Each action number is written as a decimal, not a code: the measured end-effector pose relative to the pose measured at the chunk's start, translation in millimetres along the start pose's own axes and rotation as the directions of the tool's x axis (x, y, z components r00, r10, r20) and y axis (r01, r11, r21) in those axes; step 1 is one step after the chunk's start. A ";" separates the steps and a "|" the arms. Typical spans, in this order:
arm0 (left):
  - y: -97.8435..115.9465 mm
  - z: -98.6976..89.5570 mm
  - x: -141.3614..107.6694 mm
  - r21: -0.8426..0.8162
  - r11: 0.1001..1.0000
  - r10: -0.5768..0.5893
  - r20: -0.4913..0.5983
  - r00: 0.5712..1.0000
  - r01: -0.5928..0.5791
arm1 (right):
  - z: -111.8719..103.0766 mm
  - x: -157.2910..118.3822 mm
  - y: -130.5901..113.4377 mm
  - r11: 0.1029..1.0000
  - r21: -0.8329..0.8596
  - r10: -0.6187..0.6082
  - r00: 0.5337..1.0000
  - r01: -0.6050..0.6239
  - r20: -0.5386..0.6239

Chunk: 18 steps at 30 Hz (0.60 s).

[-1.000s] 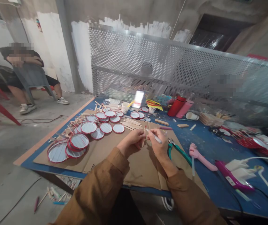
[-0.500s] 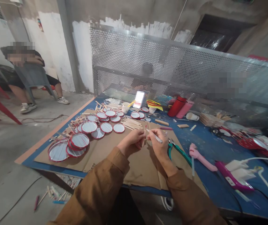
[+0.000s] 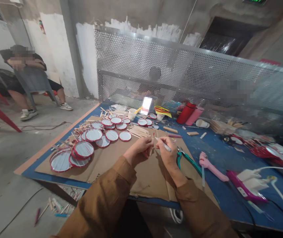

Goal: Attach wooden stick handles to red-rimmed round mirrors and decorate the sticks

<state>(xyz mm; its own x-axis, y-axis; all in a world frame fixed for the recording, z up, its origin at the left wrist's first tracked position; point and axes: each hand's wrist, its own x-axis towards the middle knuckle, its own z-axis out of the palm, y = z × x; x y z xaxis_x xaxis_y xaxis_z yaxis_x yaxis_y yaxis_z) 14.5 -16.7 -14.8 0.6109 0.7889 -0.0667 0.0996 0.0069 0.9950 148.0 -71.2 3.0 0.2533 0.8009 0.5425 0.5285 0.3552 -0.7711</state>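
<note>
The left hand [image 3: 138, 150] is pinched on an upright wooden craft stick [image 3: 152, 145], just beside the right hand [image 3: 169, 153], which is clamped on a white marker [image 3: 166, 147]. Green-handled pliers [image 3: 188, 162] lie just right of them, red-rimmed round mirrors [image 3: 94, 135] crowd the left, and a cardboard sheet [image 3: 151, 185] runs below to the near edge of the blue table [image 3: 230, 158].

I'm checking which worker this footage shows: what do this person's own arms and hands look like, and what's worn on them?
Loose, long sleeves of ochre-brown fabric with soft folds cover both arms: the left sleeve and the right sleeve. Both stop short of the hands. The left hand and right hand are bare, with no gloves.
</note>
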 end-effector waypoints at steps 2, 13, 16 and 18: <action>1.0 0.0 -0.3 0.009 1.000 -0.002 -0.006 1.000 0.002 | -0.1 0.4 0.2 0.999 0.029 0.016 1.000 -0.016 0.002; 1.0 0.1 0.5 0.020 1.000 0.008 -0.005 1.000 -0.008 | 0.8 -0.2 2.7 1.000 0.006 -0.002 1.000 0.002 0.018; 0.8 0.0 0.7 0.015 1.000 0.002 -0.001 1.000 -0.002 | 1.1 -0.2 3.2 1.000 0.001 -0.001 1.000 0.001 0.003; 0.4 0.2 0.8 0.011 1.000 0.001 0.000 1.000 -0.001 | 1.1 -0.3 2.8 1.000 0.023 0.010 1.000 -0.010 0.005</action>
<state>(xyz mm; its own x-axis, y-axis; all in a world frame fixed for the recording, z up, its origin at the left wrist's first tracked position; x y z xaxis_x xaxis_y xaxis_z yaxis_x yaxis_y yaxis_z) 15.2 -16.2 -14.5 0.6108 0.7890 -0.0657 0.1076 -0.0006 0.9942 148.6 -69.9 0.3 0.2548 0.8069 0.5330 0.5067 0.3581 -0.7843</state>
